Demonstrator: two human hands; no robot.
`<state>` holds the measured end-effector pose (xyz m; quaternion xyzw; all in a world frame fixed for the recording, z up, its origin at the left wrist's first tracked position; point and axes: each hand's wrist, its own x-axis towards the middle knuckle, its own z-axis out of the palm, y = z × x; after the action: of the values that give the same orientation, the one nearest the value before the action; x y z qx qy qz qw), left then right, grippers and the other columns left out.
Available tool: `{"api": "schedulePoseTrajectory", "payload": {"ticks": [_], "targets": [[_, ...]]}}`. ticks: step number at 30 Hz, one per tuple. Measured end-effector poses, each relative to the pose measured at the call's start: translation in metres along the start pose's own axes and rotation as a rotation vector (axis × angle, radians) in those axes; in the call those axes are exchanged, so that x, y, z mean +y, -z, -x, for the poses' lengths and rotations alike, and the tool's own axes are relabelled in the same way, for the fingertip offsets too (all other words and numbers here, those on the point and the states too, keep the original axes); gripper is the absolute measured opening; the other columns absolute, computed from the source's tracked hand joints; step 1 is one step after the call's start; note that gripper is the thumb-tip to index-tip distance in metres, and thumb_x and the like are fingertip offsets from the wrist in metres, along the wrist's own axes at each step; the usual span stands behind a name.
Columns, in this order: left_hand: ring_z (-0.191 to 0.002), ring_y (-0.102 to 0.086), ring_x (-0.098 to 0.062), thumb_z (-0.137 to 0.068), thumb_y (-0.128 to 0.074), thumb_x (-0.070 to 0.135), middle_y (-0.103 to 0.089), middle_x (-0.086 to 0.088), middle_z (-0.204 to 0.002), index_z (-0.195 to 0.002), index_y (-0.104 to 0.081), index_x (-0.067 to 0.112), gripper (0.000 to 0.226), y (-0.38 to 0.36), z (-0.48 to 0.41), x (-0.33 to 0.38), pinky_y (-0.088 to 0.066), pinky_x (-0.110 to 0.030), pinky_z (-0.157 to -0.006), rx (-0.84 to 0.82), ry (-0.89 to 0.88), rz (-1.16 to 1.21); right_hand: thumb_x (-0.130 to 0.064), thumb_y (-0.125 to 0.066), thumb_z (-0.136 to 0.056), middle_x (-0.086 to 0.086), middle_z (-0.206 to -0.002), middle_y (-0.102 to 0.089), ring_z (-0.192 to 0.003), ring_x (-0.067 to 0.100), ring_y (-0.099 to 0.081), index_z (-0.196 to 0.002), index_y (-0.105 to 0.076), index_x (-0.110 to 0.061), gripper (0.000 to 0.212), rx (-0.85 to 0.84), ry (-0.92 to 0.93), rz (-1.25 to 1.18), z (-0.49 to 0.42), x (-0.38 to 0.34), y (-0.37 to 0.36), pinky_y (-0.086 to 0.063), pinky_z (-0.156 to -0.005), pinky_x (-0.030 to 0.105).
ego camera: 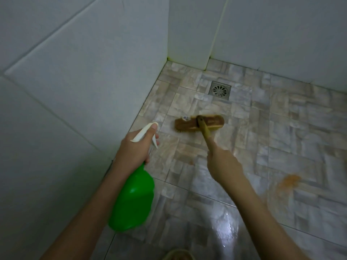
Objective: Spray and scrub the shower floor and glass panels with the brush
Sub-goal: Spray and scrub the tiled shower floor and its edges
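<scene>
My left hand (134,150) grips the neck of a green spray bottle (132,201) with a white trigger head (145,132); its nozzle points toward the floor by the left wall. My right hand (222,164) grips the yellow handle (205,131) of a brown scrubbing brush (189,123). The brush head lies flat on the wet, marbled shower floor (262,128), a little in front of the drain. The brush and right hand look blurred. No glass panel is in view.
A square metal drain (219,90) sits near the back corner. White tiled walls (75,72) close the left side and the back. An orange-brown stain (289,182) marks the floor at right. A shoe tip (177,255) shows at the bottom edge.
</scene>
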<state>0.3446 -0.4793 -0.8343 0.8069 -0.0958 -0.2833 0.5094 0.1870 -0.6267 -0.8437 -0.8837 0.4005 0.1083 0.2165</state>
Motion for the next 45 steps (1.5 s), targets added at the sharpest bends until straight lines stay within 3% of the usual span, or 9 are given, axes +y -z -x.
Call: {"api": "schedulePoseTrajectory", "payload": {"ticks": [5, 8, 12, 16, 21, 26, 29, 36, 45], "targets": [[-0.032, -0.047, -0.012, -0.097, -0.056, 0.053, -0.078, -0.003, -0.084, -0.083, -0.074, 0.016, 0.044, -0.033, 0.004, 0.013, -0.044, -0.023, -0.042, -0.112, -0.036, -0.024, 0.0, -0.034, -0.092, 0.013, -0.09, -0.055, -0.058, 0.023, -0.055, -0.146, 0.012, -0.055, 0.09, 0.05, -0.035, -0.038, -0.097, 0.012, 0.035, -0.045, -0.045, 0.033], [-0.032, -0.046, -0.008, -0.097, -0.057, 0.052, -0.078, -0.003, -0.086, -0.086, -0.075, 0.014, 0.043, -0.049, 0.007, 0.02, -0.04, -0.019, -0.039, -0.169, -0.035, -0.008, 0.0, -0.033, -0.094, 0.011, -0.081, -0.055, -0.053, 0.02, -0.053, -0.146, 0.012, -0.054, 0.088, 0.016, -0.059, -0.036, -0.082, 0.028, 0.043, -0.039, -0.041, 0.029], [-0.032, -0.047, -0.005, -0.096, -0.057, 0.053, -0.077, 0.001, -0.084, -0.085, -0.075, 0.017, 0.042, -0.064, 0.007, 0.024, -0.039, -0.018, -0.038, -0.227, -0.048, -0.04, -0.009, -0.037, -0.099, 0.006, -0.058, -0.053, -0.043, 0.018, -0.047, -0.145, 0.018, -0.053, 0.085, 0.033, -0.113, -0.089, 0.023, 0.054, 0.012, -0.039, -0.039, 0.03], [-0.032, -0.047, -0.006, -0.097, -0.058, 0.051, -0.064, 0.008, -0.055, -0.081, -0.073, 0.014, 0.043, -0.079, 0.013, 0.03, -0.038, -0.017, -0.037, -0.275, -0.075, -0.082, -0.008, -0.033, -0.098, 0.011, -0.069, -0.059, -0.053, 0.024, -0.057, -0.15, 0.007, -0.048, 0.077, 0.163, -0.232, -0.072, -0.019, 0.1, 0.029, -0.055, -0.05, 0.038], [-0.032, -0.049, -0.009, -0.096, -0.058, 0.052, -0.075, 0.0, -0.075, -0.075, -0.071, 0.017, 0.043, -0.107, 0.021, 0.032, -0.042, -0.02, -0.04, -0.392, -0.119, -0.131, -0.009, -0.029, -0.1, 0.014, -0.079, -0.057, -0.053, 0.024, -0.056, -0.145, 0.008, -0.058, 0.076, 0.078, -0.322, -0.091, -0.041, 0.131, 0.07, -0.04, -0.035, 0.025], [-0.033, -0.05, -0.01, -0.096, -0.057, 0.057, -0.073, 0.0, -0.073, -0.079, -0.073, 0.017, 0.046, -0.153, 0.039, 0.034, -0.046, -0.022, -0.043, -0.587, -0.168, -0.241, -0.022, -0.032, -0.104, 0.01, -0.07, -0.054, -0.047, 0.022, -0.05, -0.151, -0.025, -0.037, 0.049, 0.039, -0.355, -0.071, -0.027, 0.166, 0.093, -0.039, -0.037, 0.025], [-0.032, -0.05, -0.008, -0.096, -0.057, 0.055, -0.074, -0.001, -0.075, -0.079, -0.072, 0.017, 0.044, -0.179, 0.058, 0.031, -0.044, -0.021, -0.042, -0.682, -0.196, -0.257, -0.021, -0.033, -0.103, 0.012, -0.069, -0.053, -0.046, 0.022, -0.047, -0.148, -0.035, -0.029, 0.045, 0.063, -0.426, -0.095, -0.046, 0.194, 0.113, -0.035, -0.033, 0.022], [-0.032, -0.049, -0.004, -0.096, -0.057, 0.053, -0.075, -0.008, -0.079, -0.078, -0.072, 0.016, 0.044, -0.233, 0.077, 0.031, -0.04, -0.018, -0.039, -0.821, -0.193, -0.328, -0.025, -0.035, -0.102, 0.01, -0.075, -0.055, -0.049, 0.019, -0.051, -0.142, -0.042, -0.021, 0.041, 0.075, -0.497, -0.104, -0.041, 0.237, 0.118, -0.035, -0.032, 0.02], [-0.035, -0.051, -0.014, -0.094, -0.056, 0.06, -0.075, -0.008, -0.072, -0.076, -0.071, 0.01, 0.055, -0.253, 0.077, 0.04, -0.042, -0.022, -0.043, -0.792, -0.131, -0.43, -0.029, -0.033, -0.103, 0.007, -0.077, -0.055, -0.048, 0.019, -0.053, -0.149, -0.025, -0.041, 0.048, -0.056, -0.363, 0.026, -0.01, 0.28, 0.143, -0.038, -0.032, 0.021]]}}
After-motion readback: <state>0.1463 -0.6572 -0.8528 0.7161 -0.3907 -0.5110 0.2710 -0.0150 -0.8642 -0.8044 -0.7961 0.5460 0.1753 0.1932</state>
